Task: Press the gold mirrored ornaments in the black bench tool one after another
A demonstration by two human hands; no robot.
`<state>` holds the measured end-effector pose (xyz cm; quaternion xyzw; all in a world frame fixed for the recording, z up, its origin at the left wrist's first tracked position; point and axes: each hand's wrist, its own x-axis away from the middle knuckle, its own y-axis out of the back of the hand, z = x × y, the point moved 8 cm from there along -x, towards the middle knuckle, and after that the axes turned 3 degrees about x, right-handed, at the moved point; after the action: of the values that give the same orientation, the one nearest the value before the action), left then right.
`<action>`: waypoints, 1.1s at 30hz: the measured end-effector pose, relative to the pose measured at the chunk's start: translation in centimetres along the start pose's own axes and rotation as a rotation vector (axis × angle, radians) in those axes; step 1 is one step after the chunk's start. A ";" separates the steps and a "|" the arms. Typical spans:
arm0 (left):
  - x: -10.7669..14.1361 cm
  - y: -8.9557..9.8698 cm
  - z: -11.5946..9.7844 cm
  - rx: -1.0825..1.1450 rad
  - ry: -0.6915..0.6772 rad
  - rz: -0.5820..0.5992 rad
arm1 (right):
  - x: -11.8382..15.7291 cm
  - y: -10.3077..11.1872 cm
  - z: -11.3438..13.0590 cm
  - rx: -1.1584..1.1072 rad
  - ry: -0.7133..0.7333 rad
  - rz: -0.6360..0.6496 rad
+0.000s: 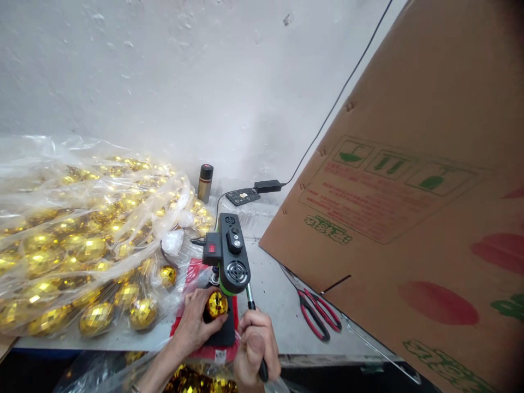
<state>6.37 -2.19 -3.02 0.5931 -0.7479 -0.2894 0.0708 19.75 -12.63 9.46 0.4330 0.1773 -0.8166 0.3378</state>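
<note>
My left hand point(198, 319) is closed around a shiny gold mirror-tiled ball point(218, 304), fingers on its left and thumb at its front. The ball sits under the head of a small black and green bench drill press point(234, 256) with a red switch. My right hand point(256, 346) is wrapped round the press's lever handle point(250, 297), a metal rod with a black grip whose end shows below the fist. The drill tip is hidden behind the press head, so I cannot tell whether it touches the ball.
Clear plastic bags point(102, 218) of gold balls cover the left of the table. A large cardboard box point(388, 218) leans in from the right, near red-handled scissors point(317, 314). Behind stand a spray can point(205, 183) and a power adapter point(267, 186). More gold balls point(190, 379) lie below the table edge.
</note>
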 end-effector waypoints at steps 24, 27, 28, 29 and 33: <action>-0.4 -0.5 -0.3 -0.004 0.010 0.011 | 0.8 -0.5 -2.0 -0.146 -0.121 -0.067; -0.5 -0.6 -0.3 -0.007 -0.005 0.001 | 0.9 -0.5 -2.0 -0.161 -0.109 -0.073; -0.5 -0.6 -0.2 -0.007 -0.013 -0.004 | 0.9 -0.5 -2.0 -0.163 -0.107 -0.076; -0.5 -0.6 -0.2 -0.007 -0.020 -0.008 | 0.9 -0.4 -2.0 -0.162 -0.112 -0.078; -0.5 -0.8 0.0 -0.012 -0.029 -0.025 | 1.2 -0.4 -2.0 -0.116 -0.133 -0.070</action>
<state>7.22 -1.79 -3.32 0.5977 -0.7397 -0.3033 0.0598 20.16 -11.67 7.36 0.3512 0.2166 -0.8432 0.3447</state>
